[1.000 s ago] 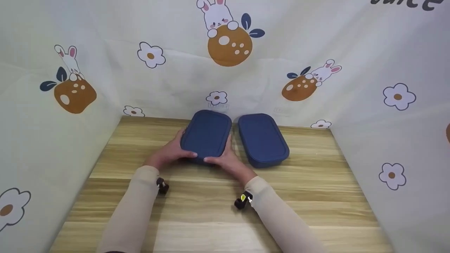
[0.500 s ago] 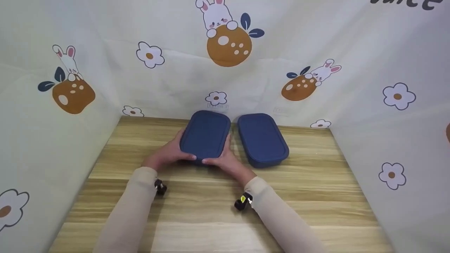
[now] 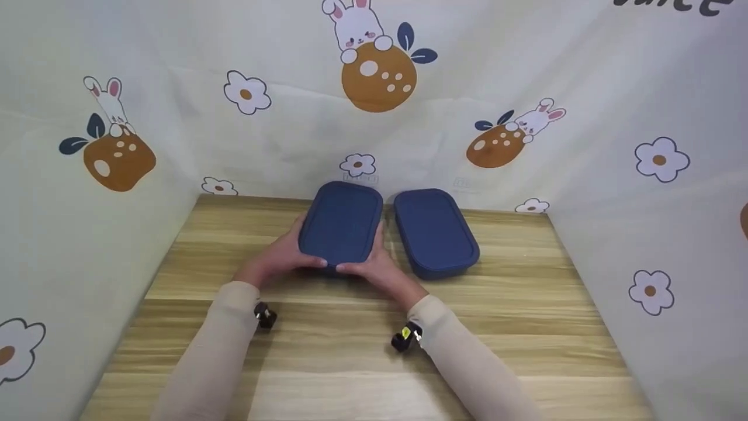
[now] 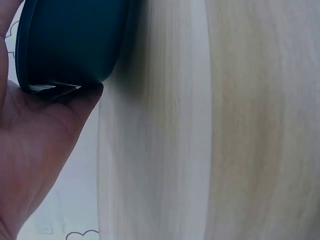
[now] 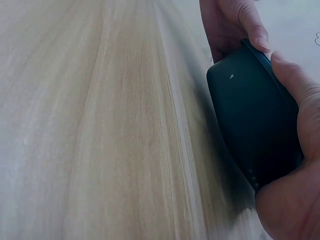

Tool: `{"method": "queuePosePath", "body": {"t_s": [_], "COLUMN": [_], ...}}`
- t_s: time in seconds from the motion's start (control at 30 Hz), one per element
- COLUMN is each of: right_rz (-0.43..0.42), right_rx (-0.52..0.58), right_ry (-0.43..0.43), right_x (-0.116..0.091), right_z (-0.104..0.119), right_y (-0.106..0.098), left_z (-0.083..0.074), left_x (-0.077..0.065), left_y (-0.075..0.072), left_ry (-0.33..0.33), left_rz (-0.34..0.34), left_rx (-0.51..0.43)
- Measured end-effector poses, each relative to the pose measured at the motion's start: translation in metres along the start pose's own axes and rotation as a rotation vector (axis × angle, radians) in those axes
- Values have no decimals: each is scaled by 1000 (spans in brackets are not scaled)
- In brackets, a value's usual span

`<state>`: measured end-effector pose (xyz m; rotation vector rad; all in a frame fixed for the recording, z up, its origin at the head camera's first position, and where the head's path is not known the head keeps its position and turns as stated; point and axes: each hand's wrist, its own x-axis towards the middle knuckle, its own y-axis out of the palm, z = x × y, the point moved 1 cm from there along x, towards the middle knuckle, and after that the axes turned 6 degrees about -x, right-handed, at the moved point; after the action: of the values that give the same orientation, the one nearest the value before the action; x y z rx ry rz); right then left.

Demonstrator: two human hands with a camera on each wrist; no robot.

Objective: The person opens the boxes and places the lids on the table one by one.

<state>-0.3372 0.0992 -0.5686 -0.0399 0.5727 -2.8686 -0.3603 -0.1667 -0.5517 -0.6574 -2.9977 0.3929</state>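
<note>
Using the free box (image 3: 437, 231) as ref: dark blue, rounded corners, lid on, sitting on the wood-grain surface (image 3: 327, 362). The held box (image 3: 342, 222), a lookalike w/ lid on, is just L of the free box, apart from it; gap btwn them is narrow at far end, wider twd the person.

L hand (image 3: 286, 248) grips the held box on the side away from the free box, thumb over its near end. R hand (image 3: 380, 263) is btwn the 2 boxes, gripping the side facing the free box, apart from that one. Thumb tips are close together at the held box's near end. Wrist views show shadow by its base; can't tell if base touches surface.

Beige sleeves (image 3: 198, 356) come in from nearer the person than the free box, each w/ a small black device (image 3: 406, 337) at the wrist; R one has a yellow spot. Off-white sheet (image 3: 280, 35) hangs behind the free box & to both sides, printed w/ bunnies, orange fruit, flowers.
</note>
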Motion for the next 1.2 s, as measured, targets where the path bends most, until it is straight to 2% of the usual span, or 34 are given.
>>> {"method": "queuePosePath", "body": {"t_s": [0.2,0.53,0.67,0.9,1.2], "right_rz": [1,42,54,70,54], "right_rx": [-27,-65,-82,-120,-134], "right_ry": [-54,-29,-23,-2,-25], "right_x": [-2,-12,-20,-37,-55], "right_z": [2,7,6,5,4], "right_y": [-6,-19,-23,-30,-38], "left_z": [-7,-12,-15,-20,-24], "left_x": [-3,-11,-18,-32,-42], "left_y": [6,19,27,41,57], "left_ry": [31,93,119,126,223], "left_rz": [-7,-58,-79,-106,-119], "left_rx": [9,39,58,70,60]}}
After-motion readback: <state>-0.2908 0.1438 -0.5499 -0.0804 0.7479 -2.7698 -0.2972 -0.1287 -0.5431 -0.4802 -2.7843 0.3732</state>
